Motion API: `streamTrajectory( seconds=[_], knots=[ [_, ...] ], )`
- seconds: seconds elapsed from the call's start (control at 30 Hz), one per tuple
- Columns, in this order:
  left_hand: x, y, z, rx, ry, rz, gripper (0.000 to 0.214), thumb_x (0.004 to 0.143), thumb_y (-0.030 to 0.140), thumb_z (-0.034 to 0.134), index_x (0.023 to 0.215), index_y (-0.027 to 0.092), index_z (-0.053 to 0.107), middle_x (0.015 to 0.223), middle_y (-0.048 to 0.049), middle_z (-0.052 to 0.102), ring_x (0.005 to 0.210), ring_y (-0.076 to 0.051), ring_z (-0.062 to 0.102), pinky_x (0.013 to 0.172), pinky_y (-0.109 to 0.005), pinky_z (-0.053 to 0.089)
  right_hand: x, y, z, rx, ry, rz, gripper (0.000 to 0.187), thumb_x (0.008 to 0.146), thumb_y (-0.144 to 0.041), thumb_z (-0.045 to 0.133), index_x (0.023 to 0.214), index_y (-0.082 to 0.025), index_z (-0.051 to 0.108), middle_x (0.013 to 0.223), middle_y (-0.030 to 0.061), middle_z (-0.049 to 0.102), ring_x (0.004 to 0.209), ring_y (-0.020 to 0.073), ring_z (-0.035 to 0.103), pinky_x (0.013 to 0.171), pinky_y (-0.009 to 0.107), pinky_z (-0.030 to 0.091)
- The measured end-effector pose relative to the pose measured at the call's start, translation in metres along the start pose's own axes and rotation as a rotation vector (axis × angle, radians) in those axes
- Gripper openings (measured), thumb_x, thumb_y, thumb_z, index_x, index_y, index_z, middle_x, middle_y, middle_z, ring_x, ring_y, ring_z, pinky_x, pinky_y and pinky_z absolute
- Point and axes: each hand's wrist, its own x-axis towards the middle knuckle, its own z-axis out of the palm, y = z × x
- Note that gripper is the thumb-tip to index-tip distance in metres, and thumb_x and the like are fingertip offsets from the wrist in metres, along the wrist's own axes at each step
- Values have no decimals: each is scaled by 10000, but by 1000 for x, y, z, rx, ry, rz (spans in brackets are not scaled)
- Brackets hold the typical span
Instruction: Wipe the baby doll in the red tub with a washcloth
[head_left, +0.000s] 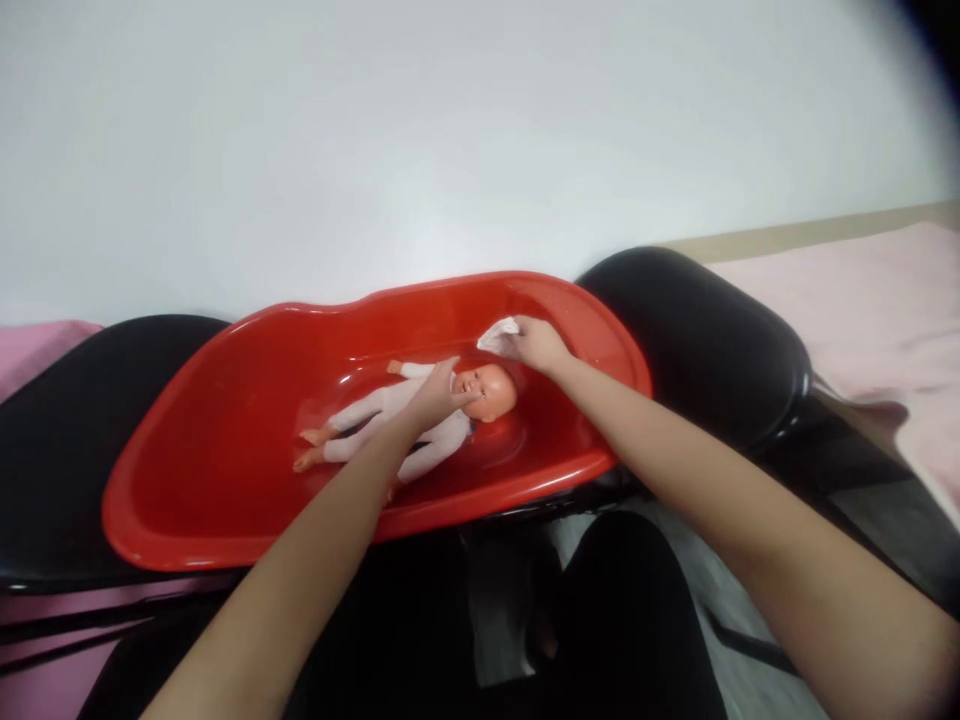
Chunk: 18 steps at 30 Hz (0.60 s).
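Observation:
A baby doll point(386, 400) in white clothing lies on its back in a red baby bathtub point(217, 450), its bare head toward the right and its feet toward the left. Across the doll's upper chest and chin lies my left hand point(436, 397), thumb and fingers on either side of the chin, gripping it. My right hand point(541, 345) pinches a small white cloth point(496, 337) above the tub, just beyond the doll's head and apart from it. My left forearm covers part of the doll's near side.
Black chair seats point(690, 340) stand at both ends beneath the tub. Pink fabric point(847, 300) spreads at the right, with more pink at the left edge. A pale wall point(450, 130) rises behind. My knees, in black, are below the tub's near rim.

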Motion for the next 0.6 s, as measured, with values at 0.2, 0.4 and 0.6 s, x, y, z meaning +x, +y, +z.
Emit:
streamTrajectory(
  seconds=[0.2, 0.4, 0.6],
  knots=[
    [-14, 5, 10, 201, -45, 108, 349, 675, 270, 773, 948, 154, 589, 964, -91, 628, 910, -248, 561, 851, -308, 409, -5, -7, -3, 34, -146, 70, 205, 900, -277, 528, 893, -139, 680, 742, 66, 687, 647, 158, 597, 658, 253, 435],
    [-16, 14, 14, 233, -22, 71, 261, 707, 231, 735, 897, 191, 560, 938, -78, 623, 894, -238, 561, 819, -279, 390, -11, -6, -4, 245, -272, 68, 304, 874, -432, 597, 872, -144, 698, 478, -1, 568, 414, 115, 465, 507, 245, 386],
    [-15, 16, 15, 197, -2, 30, 244, 704, 222, 705, 915, 189, 588, 978, -83, 636, 916, -244, 564, 832, -284, 392, -11, -5, -1, 301, -330, 16, 419, 836, -536, 630, 978, -162, 754, 774, 60, 720, 595, 157, 596, 647, 269, 458]
  ],
)
